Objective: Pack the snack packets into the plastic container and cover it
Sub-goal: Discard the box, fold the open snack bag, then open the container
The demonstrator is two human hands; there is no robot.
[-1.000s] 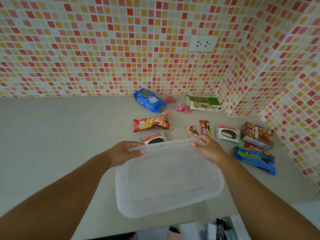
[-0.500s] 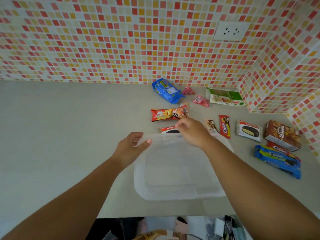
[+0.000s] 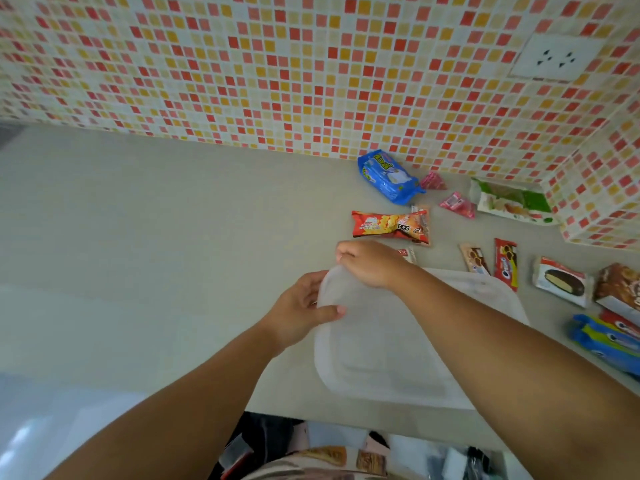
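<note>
A translucent white rectangular plastic container with its lid (image 3: 391, 344) sits on the pale grey desk (image 3: 156, 237), close to the desk's near edge. The left hand (image 3: 301, 310) grips the container's far-left corner, thumb lying across the lid and fingers curled under the rim. The right hand (image 3: 372, 263) has its fingers curled down, pinching the lid's raised edge at that same corner; the edge is bowed upward there.

Snack packets lie on the desk beyond and to the right of the container, none inside it as far as can be told through the cloudy plastic. A blue packet (image 3: 389, 176) lies near the tiled wall (image 3: 277, 71). Just nearer is a red-and-orange packet (image 3: 389, 225). Two small pink wrappers (image 3: 457, 204) sit beside a green-and-white packet (image 3: 510, 202). To the right are a slim brown packet (image 3: 474, 259), a slim red packet (image 3: 505, 263), a white packet showing a chocolate-coated cake (image 3: 561, 280), a brown carton (image 3: 620, 291) and a blue packet at the frame's edge (image 3: 606, 344). A white wall socket (image 3: 556, 58) is mounted in the tiles.
</note>
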